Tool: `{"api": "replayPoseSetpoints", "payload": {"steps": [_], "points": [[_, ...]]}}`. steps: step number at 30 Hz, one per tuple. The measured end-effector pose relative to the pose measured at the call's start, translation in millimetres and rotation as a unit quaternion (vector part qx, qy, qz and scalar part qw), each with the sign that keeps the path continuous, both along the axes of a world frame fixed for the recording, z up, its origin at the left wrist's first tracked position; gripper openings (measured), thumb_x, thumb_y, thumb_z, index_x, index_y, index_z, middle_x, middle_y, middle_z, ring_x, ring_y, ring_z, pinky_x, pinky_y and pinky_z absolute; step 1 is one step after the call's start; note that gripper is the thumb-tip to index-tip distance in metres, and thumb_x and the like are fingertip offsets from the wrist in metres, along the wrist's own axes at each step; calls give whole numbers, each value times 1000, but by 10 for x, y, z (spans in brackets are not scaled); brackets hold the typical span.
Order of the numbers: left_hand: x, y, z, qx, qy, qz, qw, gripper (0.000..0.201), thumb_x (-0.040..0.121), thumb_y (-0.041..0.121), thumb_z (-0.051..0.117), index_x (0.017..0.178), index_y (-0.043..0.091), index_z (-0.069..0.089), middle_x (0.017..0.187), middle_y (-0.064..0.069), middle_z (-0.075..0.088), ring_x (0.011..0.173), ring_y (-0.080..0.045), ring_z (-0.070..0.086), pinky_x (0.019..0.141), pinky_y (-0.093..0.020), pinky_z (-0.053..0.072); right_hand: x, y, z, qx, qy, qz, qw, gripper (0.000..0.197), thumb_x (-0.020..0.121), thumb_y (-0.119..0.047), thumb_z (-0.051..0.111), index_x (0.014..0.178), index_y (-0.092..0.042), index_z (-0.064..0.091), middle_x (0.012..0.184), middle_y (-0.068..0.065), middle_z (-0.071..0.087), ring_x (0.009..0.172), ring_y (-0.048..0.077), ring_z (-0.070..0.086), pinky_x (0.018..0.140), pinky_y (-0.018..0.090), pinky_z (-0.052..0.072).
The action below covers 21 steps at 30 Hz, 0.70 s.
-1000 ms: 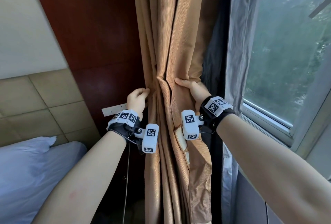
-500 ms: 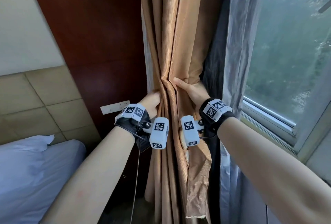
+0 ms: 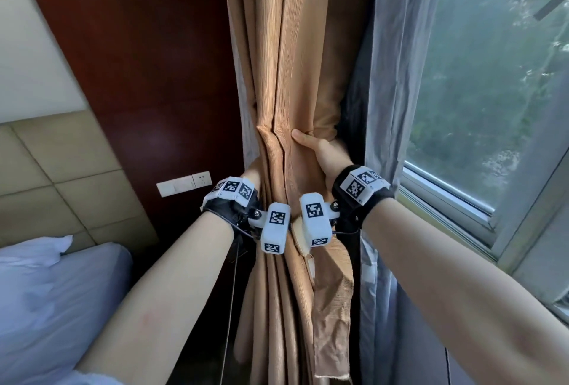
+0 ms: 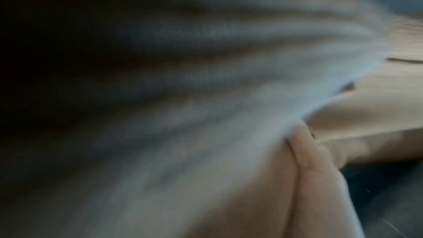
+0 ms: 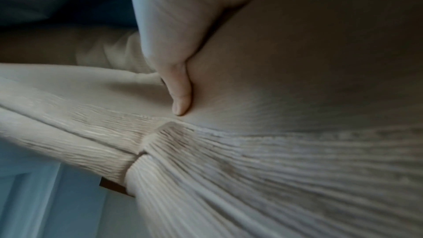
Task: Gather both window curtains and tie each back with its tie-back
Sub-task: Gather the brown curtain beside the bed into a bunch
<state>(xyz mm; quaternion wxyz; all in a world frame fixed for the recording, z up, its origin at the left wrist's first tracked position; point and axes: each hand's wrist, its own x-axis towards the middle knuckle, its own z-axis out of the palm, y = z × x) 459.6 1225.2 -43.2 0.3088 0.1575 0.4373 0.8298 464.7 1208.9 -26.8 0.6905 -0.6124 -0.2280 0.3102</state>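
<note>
Around the gathered curtain my right hand is wrapped from the window side, thumb laid flat across the front folds and fingers hidden behind; my left hand is tucked behind the bundle's wall side, pinching grey lining with the thumb, though its other fingers I cannot see. To do this well I judge I should keep the pleats squeezed tight at one height, hold with one hand and free the other for the tie-back; no tie-back shows clearly; the curtain hangs between panel and window.
</note>
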Motion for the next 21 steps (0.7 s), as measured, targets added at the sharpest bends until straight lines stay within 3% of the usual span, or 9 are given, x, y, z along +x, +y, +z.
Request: {"api": "replayPoseSetpoints", "payload": {"steps": [3, 6, 8, 12, 14, 15, 17, 18, 21], "points": [[-76, 232, -77, -35, -69, -136, 988, 78, 59, 7, 75, 121, -23, 39, 124, -26, 43, 139, -29, 27, 113, -54, 20, -10, -37, 23, 7, 9, 31, 999, 26, 72, -32, 80, 89, -16, 68, 93, 4, 74, 91, 22, 68, 87, 35, 53], [-18, 30, -68, -35, -1, -28, 999, 124, 50, 33, 87, 135, -22, 15, 142, -28, 25, 140, -31, 26, 115, -49, 24, 3, -68, 40, 8, 12, 57, 998, 23, 76, -30, 78, 90, -15, 69, 94, 6, 74, 88, 21, 69, 79, 31, 54], [100, -124, -22, -38, 19, 63, 997, 130, 49, 38, 87, 135, -23, 11, 143, -30, 21, 139, -36, 26, 113, -50, 25, 32, -69, 37, 1, 12, 67, 998, 27, 76, -32, 77, 94, -13, 69, 97, 7, 74, 90, 21, 69, 85, 34, 54], [43, -57, 8, -12, 41, 5, 999, 125, 53, 36, 85, 133, -27, 12, 142, -35, 19, 138, -41, 25, 113, -52, 24, 88, -59, 20, -9, 9, 75, 997, 27, 76, -35, 76, 92, -14, 69, 95, 6, 74, 89, 20, 69, 83, 34, 54], [-79, 209, -69, -11, 45, -130, 990, 107, 64, 38, 78, 135, -19, 22, 143, -23, 27, 140, -34, 26, 112, -49, 29, 103, -47, 13, -10, 10, 71, 997, 29, 76, -36, 76, 94, -15, 68, 98, 6, 74, 93, 21, 69, 86, 35, 53], [-149, 449, -137, -46, 100, -260, 959, 83, 75, 40, 68, 134, -8, 34, 136, -13, 39, 138, -32, 32, 107, -48, 36, 109, -40, 12, -10, 10, 72, 997, 30, 76, -37, 76, 95, -15, 68, 99, 6, 74, 93, 21, 69, 86, 36, 53], [-470, 1087, -315, -51, 210, -572, 791, 49, 86, 38, 49, 125, 8, 51, 116, -6, 57, 124, -33, 50, 96, -46, 47, 114, -28, 4, -6, 12, 74, 997, 28, 76, -36, 76, 95, -16, 69, 96, 4, 74, 90, 19, 69, 80, 33, 54], [-615, 1292, -358, -74, 207, -625, 749, 44, 84, 33, 49, 121, 11, 55, 112, -7, 62, 114, -33, 58, 94, -46, 49, 113, -23, -3, -4, 12, 73, 997, 26, 77, -36, 76, 94, -17, 69, 95, 4, 75, 88, 19, 70, 76, 31, 53], [-722, 1433, -351, -76, 270, -605, 745, 25, 80, 26, 55, 103, 23, 66, 104, -10, 70, 99, -31, 66, 95, -49, 50, 96, -10, -15, 3, 8, 73, 997, 27, 76, -35, 76, 95, -17, 70, 96, 4, 75, 90, 19, 70, 74, 30, 53]]}}
